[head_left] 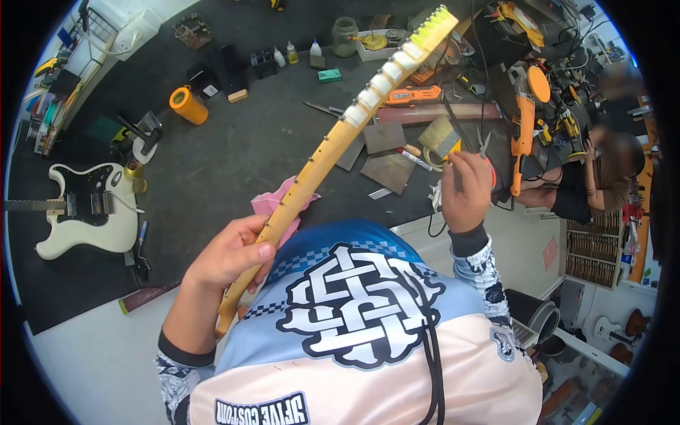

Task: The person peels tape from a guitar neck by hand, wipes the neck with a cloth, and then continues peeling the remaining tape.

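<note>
The bare left hand [234, 255], at 8 o'clock in the view, is closed in a grip, thumb angled toward 2 o'clock. The bare right hand [467, 188], near 2 o'clock, is raised, fingers loosely bent toward 11 o'clock.

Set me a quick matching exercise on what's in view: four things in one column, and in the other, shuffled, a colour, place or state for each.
Column one
1. Guitar neck
2. Guitar body
3. Small block
4. Cloth

Column two
A. Green, near the small bottles
B. Held in the left hand
C. Pink, partly hidden behind the neck
D. White with a black plate, at the left of the workbench

Right pairs: 1-B, 2-D, 3-A, 4-C
</note>
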A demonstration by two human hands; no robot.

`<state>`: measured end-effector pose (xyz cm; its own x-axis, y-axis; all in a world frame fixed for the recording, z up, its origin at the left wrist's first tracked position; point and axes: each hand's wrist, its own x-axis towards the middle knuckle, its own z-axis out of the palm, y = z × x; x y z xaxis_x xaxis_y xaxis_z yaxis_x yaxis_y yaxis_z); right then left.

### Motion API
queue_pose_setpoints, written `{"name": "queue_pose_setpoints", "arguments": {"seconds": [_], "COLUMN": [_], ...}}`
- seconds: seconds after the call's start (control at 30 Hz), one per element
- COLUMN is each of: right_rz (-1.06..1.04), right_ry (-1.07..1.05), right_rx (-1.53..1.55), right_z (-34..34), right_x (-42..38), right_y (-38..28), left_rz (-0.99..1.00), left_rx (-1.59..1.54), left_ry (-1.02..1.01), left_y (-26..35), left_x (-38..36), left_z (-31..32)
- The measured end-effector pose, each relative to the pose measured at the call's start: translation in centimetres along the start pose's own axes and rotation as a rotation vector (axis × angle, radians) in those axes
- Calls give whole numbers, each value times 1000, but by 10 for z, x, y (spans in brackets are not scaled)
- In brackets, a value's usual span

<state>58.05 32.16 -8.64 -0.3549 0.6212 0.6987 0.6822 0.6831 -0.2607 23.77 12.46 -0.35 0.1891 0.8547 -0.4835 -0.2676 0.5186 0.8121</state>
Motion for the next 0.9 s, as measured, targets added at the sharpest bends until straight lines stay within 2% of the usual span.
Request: {"name": "queue_pose_setpoints", "arguments": {"seconds": [0.13, 0.23, 0.43, 0.7, 0.9], "right_rz": [-412, -516, -519, -501, -514], "right_ry": [88, 84, -53, -8, -49], "right_rx": [14, 57, 92, 61, 19], "right_z": [-43, -40, -33, -28, -32], "right_x": [83, 107, 105, 99, 105], "right_y": [-77, -90, -91, -90, -88], "left_rz": [-56, -99, -121, -139, -128], "left_rx": [19, 54, 85, 48, 143], "left_ry": [-41, 36, 62, 59, 83], "left_y": [9, 25, 25, 33, 36], "left_x": [-12, -21, -23, -17, -15], "left_z": [10, 28, 34, 42, 47]}}
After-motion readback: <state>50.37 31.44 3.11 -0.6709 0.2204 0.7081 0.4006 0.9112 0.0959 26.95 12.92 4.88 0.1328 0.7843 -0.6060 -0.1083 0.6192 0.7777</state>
